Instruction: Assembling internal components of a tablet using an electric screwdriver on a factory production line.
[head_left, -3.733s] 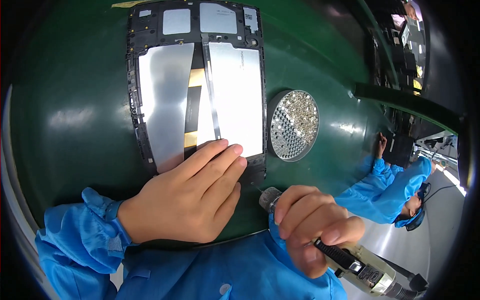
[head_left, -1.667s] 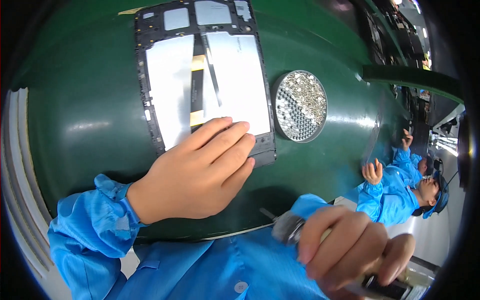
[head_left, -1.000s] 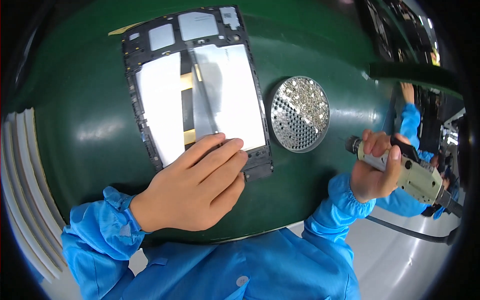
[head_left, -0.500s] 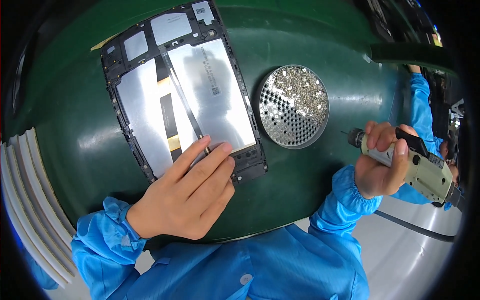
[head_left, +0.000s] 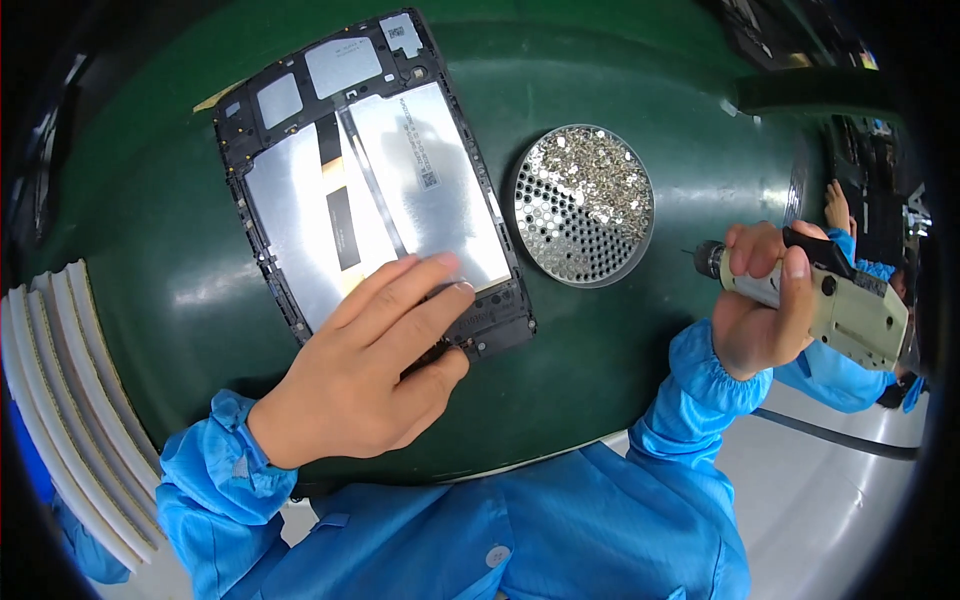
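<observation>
Worktop (head_left: 560, 375): green and pretty shiny, glare caught on both sides; a pale floor (head_left: 800, 480) can be seen past its right end.
Tablet-like device (head_left: 420, 200): laid on the worktop left of centre, set at a slant; black frame, big silvery panels, with a slim dark strip (head_left: 370, 180) run lengthwise between them.
Left hand (head_left: 365, 365): rested across the device's lower end, fingers stretched out and slightly spread, so released rather than clenched.
Right hand (head_left: 765, 300): held well apart from the device; a pale-green power screwdriver (head_left: 850, 320) is firmly grasped by the fingers, thin bit (head_left: 687, 251) pointed left.
Round dish (head_left: 597, 283): parked just beside the device's right edge, part covered in tiny silvery bits (head_left: 590, 170), rows of holes seen in the rest.
Far left: white strips (head_left: 75, 400) lined up side by side.
Far right: a co-worker's hand (head_left: 838, 206) is partly shown.
</observation>
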